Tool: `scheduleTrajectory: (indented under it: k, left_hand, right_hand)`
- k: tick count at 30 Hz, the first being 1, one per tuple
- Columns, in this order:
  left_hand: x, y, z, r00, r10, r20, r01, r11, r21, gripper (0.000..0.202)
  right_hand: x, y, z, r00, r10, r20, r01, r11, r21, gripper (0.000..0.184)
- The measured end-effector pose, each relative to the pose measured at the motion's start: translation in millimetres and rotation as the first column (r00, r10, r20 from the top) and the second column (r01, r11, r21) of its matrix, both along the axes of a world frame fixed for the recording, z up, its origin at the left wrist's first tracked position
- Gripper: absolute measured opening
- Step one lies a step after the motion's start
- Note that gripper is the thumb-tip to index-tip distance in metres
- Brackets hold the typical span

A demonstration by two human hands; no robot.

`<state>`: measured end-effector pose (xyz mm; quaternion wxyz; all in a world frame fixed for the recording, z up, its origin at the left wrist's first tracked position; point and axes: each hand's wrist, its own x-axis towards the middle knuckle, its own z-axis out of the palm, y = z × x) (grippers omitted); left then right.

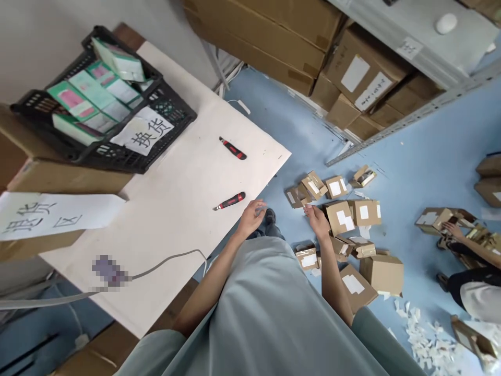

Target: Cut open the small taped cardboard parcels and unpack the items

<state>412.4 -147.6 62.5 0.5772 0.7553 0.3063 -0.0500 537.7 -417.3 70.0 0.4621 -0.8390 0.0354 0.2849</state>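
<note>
My left hand (250, 219) hovers by the edge of the white table (183, 183), its fingers loosely parted and nothing in it. Close by on the tabletop lies a red and black utility knife (230, 201), its tip pointing left. Farther up the table is a second utility knife (233, 148), also red and black. My right hand (318, 222) hangs over the blue floor with fingers slightly bent and apart, holding nothing I can see. Beyond it several cardboard boxes (338, 216) with white labels sit on the floor.
A black crate (168, 117) of green and white boxes stands on the table's far end, beside a cardboard carton (70, 177). A pixelated object trails a cable. Metal shelving (395, 125) holds cartons. At right, another person (475, 282) touches a box; paper scraps (426, 339) litter the floor.
</note>
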Motion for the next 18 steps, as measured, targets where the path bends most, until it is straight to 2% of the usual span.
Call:
scheduleTrajectory:
  k: [3,6,10,14,18]
  left_hand:
    - [-22,8,6.6,0.993,0.116,0.018,-0.116,0.993,-0.004,0.01]
    - [-48,19,16.9,0.972,0.23,0.045,-0.23,0.973,0.004,0.005]
    - [-94,36,29.9,0.901,0.42,0.106,-0.423,0.906,0.005,0.006]
    - [-162,53,38.6,0.765,0.615,0.19,-0.623,0.782,-0.019,0.008]
    - [-256,63,45.7,0.581,0.77,0.263,-0.787,0.614,-0.058,0.008]
  right_hand:
    - [11,28,2.4,0.986,0.165,0.002,-0.165,0.986,-0.006,0.077]
    - [14,62,3.6,0.955,0.296,0.028,-0.296,0.955,0.007,0.077]
    - [0,118,8.5,0.862,0.502,0.068,-0.504,0.863,0.028,0.078]
    - [-41,186,22.1,0.701,0.707,0.09,-0.713,0.698,0.072,0.075]
    - [-120,253,40.5,0.54,0.833,0.12,-0.841,0.53,0.104,0.077]
